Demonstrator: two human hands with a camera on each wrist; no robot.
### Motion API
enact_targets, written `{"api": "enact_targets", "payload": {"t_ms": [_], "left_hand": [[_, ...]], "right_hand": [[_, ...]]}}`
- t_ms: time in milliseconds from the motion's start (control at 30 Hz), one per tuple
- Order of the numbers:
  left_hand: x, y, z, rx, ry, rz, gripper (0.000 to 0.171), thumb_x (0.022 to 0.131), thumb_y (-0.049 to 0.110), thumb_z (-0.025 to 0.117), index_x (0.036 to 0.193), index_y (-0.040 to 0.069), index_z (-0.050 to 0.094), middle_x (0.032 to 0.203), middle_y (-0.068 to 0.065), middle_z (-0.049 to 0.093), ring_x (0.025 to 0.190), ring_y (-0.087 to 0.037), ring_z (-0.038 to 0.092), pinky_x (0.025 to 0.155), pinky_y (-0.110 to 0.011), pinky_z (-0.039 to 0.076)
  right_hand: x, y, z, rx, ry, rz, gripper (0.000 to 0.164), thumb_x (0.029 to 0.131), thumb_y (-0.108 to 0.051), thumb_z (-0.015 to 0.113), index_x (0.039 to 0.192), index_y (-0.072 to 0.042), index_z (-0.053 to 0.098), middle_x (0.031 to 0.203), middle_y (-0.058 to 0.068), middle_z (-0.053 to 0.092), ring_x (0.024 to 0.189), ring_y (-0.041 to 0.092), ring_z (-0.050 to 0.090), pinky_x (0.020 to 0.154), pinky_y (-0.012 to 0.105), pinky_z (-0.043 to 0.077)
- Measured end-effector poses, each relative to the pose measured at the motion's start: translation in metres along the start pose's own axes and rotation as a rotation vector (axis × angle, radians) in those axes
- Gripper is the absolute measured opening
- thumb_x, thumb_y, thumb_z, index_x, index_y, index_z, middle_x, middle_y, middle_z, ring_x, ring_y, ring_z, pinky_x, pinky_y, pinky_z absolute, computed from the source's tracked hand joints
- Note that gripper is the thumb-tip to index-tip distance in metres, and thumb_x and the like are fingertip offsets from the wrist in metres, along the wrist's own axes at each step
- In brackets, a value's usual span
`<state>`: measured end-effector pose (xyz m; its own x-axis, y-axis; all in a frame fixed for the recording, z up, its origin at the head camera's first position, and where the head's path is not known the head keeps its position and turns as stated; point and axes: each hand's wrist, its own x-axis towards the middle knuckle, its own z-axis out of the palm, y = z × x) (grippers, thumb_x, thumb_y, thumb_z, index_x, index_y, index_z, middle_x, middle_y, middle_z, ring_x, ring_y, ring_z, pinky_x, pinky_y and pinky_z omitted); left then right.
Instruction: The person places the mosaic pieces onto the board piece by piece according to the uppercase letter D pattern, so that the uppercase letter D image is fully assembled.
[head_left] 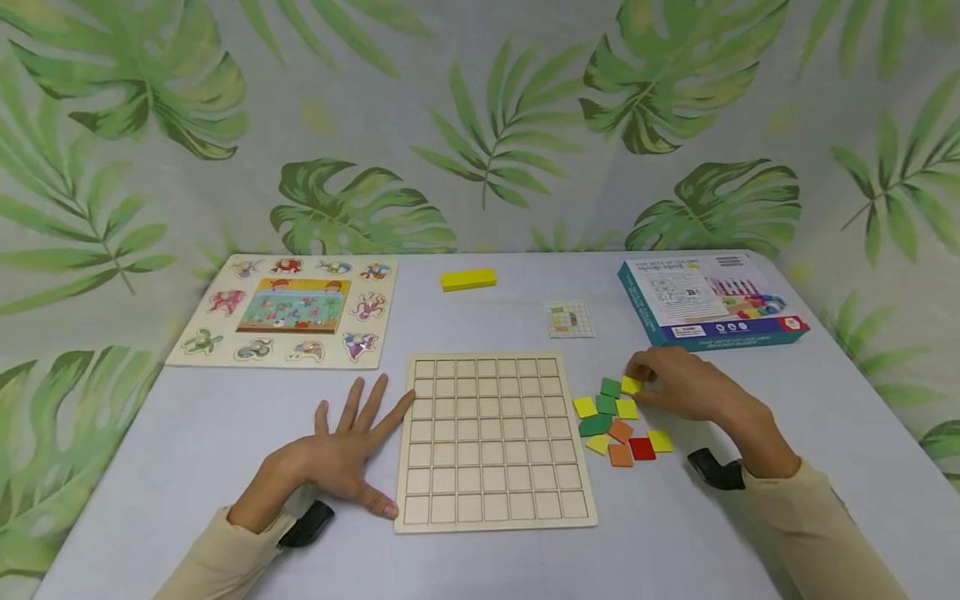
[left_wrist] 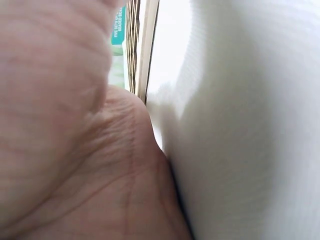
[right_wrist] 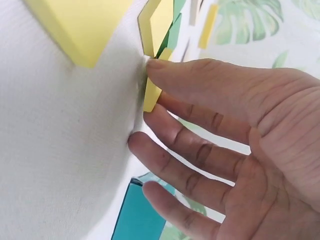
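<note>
A wooden grid board (head_left: 401, 467) with bare square cells lies in the middle of the table. Spread beside its left edge is my left hand (head_left: 337, 458), fingers straight, with the thumb and index fingertips at the rim. To the board's right, my right hand (head_left: 678, 385) pinches a yellow square tile (right_wrist: 153, 97) between thumb and fingers, low over the table. Around it lie several flat tiles: green (head_left: 596, 425), orange (head_left: 620, 455), red (head_left: 642, 448) and yellow (head_left: 660, 441). In the left wrist view, my palm fills much of the picture and its fingers are hidden.
A small printed pattern card (head_left: 570, 319) lies behind the board. Further back is a yellow bar-shaped block (head_left: 468, 279). A sea-animal puzzle board (head_left: 360, 283) occupies the back left, and a teal-sided box (head_left: 712, 300) the back right. Leaf-print cloth (head_left: 495, 125) hangs behind.
</note>
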<state>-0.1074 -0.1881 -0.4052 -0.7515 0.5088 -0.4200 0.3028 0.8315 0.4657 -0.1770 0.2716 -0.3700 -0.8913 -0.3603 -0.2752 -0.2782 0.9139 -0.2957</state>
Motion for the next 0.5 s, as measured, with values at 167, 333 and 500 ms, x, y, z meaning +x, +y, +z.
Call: {"api": "enact_targets", "payload": {"t_ms": [167, 333, 500], "left_hand": [[-0.002, 0.008, -0.005, 0.005, 0.006, -0.015, 0.138, 0.063, 0.065, 0.084, 0.160, 0.025, -0.005, 0.163, -0.019, -0.026, 0.145, -0.047, -0.032, 0.101, -0.080, -0.015], [-0.002, 0.008, -0.003, -0.005, 0.006, -0.024, 0.139, 0.062, 0.065, 0.085, 0.161, 0.025, -0.004, 0.163, -0.020, -0.026, 0.145, -0.048, -0.031, 0.101, -0.080, -0.015], [-0.001, 0.006, -0.002, -0.010, 0.009, -0.026, 0.139, 0.061, 0.065, 0.084, 0.161, 0.025, -0.004, 0.163, -0.019, -0.026, 0.145, -0.047, -0.032, 0.101, -0.080, -0.015]], "right_hand": [[0.001, 0.001, 0.000, -0.008, 0.019, 0.007, 0.031, 0.084, -0.018, 0.079, 0.112, -0.008, 0.069, 0.101, 0.006, 0.068, 0.096, 0.025, 0.061, 0.087, 0.048, 0.054], [0.000, -0.004, -0.002, -0.014, 0.043, -0.021, 0.030, 0.085, -0.018, 0.079, 0.111, -0.008, 0.069, 0.101, 0.006, 0.069, 0.095, 0.025, 0.062, 0.087, 0.049, 0.053], [0.002, -0.015, -0.006, -0.009, 0.052, -0.053, 0.031, 0.086, -0.018, 0.079, 0.113, -0.007, 0.069, 0.102, 0.007, 0.069, 0.097, 0.027, 0.062, 0.089, 0.049, 0.053]]}}
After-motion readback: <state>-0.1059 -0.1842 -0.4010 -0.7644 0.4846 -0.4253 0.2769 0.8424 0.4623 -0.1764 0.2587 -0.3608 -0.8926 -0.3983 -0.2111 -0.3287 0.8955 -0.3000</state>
